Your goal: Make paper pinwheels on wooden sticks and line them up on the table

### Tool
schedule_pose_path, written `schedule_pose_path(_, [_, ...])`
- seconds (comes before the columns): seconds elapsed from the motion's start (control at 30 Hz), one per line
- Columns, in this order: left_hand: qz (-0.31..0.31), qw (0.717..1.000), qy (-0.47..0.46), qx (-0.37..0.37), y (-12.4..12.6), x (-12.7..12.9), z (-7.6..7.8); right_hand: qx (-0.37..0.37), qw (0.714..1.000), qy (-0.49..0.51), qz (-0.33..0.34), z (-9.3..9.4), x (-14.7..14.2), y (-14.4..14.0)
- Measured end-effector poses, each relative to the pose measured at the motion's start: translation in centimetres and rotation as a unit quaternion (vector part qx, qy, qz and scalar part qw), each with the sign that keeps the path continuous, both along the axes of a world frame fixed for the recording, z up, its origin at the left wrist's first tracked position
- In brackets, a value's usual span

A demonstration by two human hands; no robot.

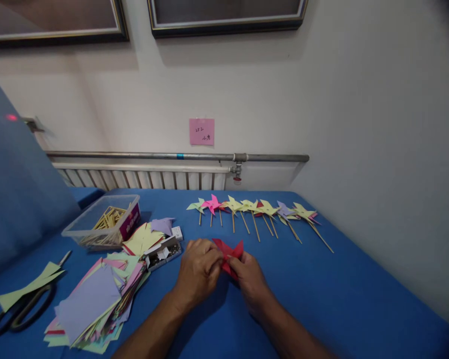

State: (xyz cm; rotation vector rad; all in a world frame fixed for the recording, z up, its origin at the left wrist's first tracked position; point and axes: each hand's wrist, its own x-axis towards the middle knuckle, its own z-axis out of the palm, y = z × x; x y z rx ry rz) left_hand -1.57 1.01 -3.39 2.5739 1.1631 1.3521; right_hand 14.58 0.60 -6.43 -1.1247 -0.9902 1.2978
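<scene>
Between my two hands, above the blue table, is a red paper pinwheel (232, 249) with its corners folded in. My left hand (202, 264) is closed at its left side, fingers bent against the paper; whether a pin is in those fingers is hidden. From the right, my right hand (250, 279) grips the pinwheel, thumb on the front near the middle. Left of my hands lies a small open box of pins (164, 253). A row of finished paper pinwheels on sticks (250, 207) lies farther back.
A clear plastic tub (93, 227) of wooden sticks stands at the back left. In front of it lie a stack of coloured paper sheets (92, 299) and black-handled scissors (32, 309) partly under green paper strips (33, 284). A radiator (164, 178) and wall border the blue table (322, 299).
</scene>
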Motion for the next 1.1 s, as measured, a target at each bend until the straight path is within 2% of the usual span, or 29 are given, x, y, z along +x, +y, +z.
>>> schedule_pose_path(0.2, [-0.011, 0.999, 0.039, 0.016, 0.1, -0.3, 0.3, -0.008, 0.999, 0.047, 0.017, 1.0, -0.2, -0.2])
schedule_pose_path(0.47, [-0.005, 0.997, 0.069, 0.022, -0.1, -0.4, 0.7, -0.011, 0.999, 0.048, 0.019, 1.0, -0.1, -0.4])
schedule_pose_path(0.73, [0.012, 0.989, 0.120, 0.085, 0.0, -0.5, 0.9, 0.006, 0.997, 0.069, 0.025, 0.5, 0.0, -0.4])
schedule_pose_path(0.93, [0.020, 0.979, 0.143, 0.146, 0.2, -0.5, 0.9, 0.013, 0.994, 0.097, 0.044, 1.8, 0.0, -0.8])
schedule_pose_path(1.1, [0.009, 0.982, 0.126, 0.141, -0.1, -0.4, 1.1, -0.006, 0.994, 0.103, 0.036, 2.1, 0.0, -0.7])
